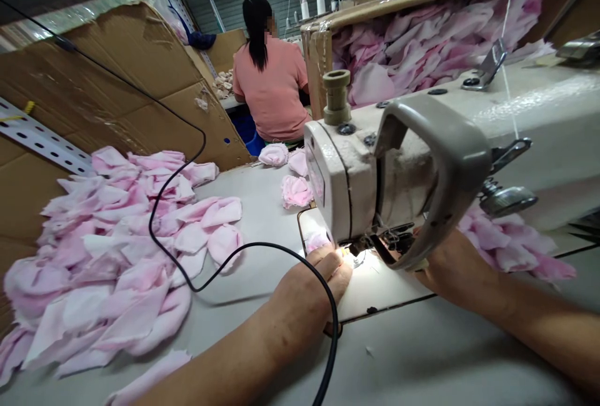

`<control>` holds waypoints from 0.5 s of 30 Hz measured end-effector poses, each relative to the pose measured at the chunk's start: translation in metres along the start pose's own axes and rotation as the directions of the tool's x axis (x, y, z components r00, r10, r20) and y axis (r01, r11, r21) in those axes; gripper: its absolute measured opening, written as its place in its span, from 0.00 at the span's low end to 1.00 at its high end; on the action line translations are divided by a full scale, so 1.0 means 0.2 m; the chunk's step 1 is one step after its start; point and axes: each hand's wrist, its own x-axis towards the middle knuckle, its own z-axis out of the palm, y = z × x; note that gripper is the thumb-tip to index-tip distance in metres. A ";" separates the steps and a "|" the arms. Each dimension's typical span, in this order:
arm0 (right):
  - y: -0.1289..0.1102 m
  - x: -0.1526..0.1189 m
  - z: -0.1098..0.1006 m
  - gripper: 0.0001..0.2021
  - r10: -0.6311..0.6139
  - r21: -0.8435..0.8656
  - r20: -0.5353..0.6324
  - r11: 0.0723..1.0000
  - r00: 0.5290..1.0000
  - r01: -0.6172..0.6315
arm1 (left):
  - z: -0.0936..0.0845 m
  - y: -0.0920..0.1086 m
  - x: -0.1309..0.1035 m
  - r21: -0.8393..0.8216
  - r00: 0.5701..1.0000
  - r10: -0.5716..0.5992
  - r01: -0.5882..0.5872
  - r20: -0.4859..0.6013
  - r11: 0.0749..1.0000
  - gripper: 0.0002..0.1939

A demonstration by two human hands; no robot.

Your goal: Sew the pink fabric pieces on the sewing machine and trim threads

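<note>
A white sewing machine (337, 175) stands on the grey table, its lamp lighting the needle plate (375, 287). My left hand (312, 284) is at the left of the needle area, fingers curled together on a small pink fabric piece (317, 242). Only a bit of that piece shows past my fingertips. Behind the machine's grey guard (450, 162), on the right side, is my right hand (450, 268); its fingers are hidden there. Just beyond it lies a bunch of pink fabric pieces (510, 243).
A large pile of pink fabric pieces (117, 256) covers the table's left side. Several bunched pink pieces (297, 191) lie behind the needle area. A black cable (262, 245) hangs across the view. Cardboard (117, 75) walls the left; a person (272, 87) sits ahead.
</note>
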 end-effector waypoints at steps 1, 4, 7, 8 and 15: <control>0.00 0.00 0.00 0.13 0.002 0.003 -0.005 1.000 1.000 -0.002 | 0.00 0.00 0.00 0.008 1.000 0.012 -0.012 0.003 1.000 0.22; 0.00 -0.01 0.00 0.13 0.008 0.025 0.035 1.000 0.999 -0.009 | 0.01 0.00 0.00 0.069 0.997 0.077 -0.078 0.020 0.995 0.25; 0.00 0.00 0.01 0.14 0.001 0.037 0.070 0.999 0.998 -0.004 | 0.01 -0.01 0.00 0.112 0.994 0.111 -0.112 0.010 0.987 0.29; 0.00 0.00 0.01 0.14 -0.001 0.035 0.065 0.999 0.998 -0.002 | 0.01 -0.01 0.00 0.125 0.992 0.122 -0.122 0.002 0.985 0.29; 0.00 0.01 0.01 0.11 0.050 0.020 0.066 0.998 0.997 -0.052 | 0.00 0.00 0.01 0.019 1.000 -0.002 0.002 0.026 1.000 0.25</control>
